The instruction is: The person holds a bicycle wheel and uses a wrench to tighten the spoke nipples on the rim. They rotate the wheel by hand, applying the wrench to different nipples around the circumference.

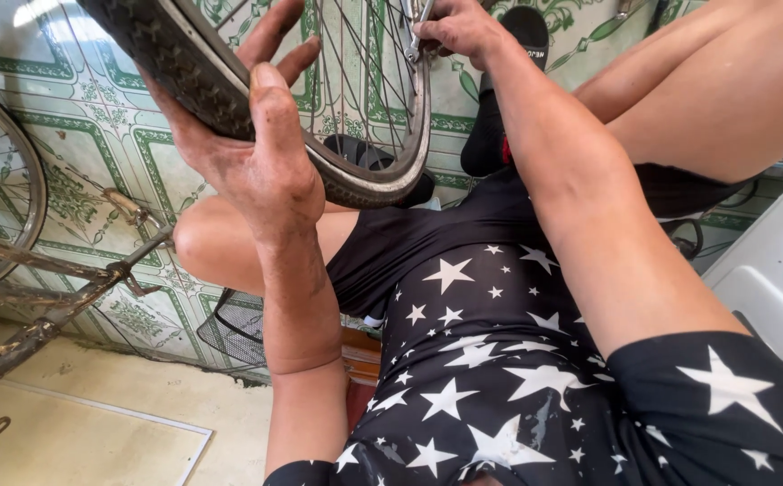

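Left hand clamps tyre | right hand grips tool at rim

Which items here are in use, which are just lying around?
In use:
- bicycle wheel, gripped at the tyre by left hand
- metal tool, held at the spokes by right hand

Lying about:
- rusty bike frame
- second wheel
- wire basket

A worn black bicycle tyre sat partly on its silver spoked rim, the wheel held tilted above the knees, with a slim metal tool set against the rim's upper edge.
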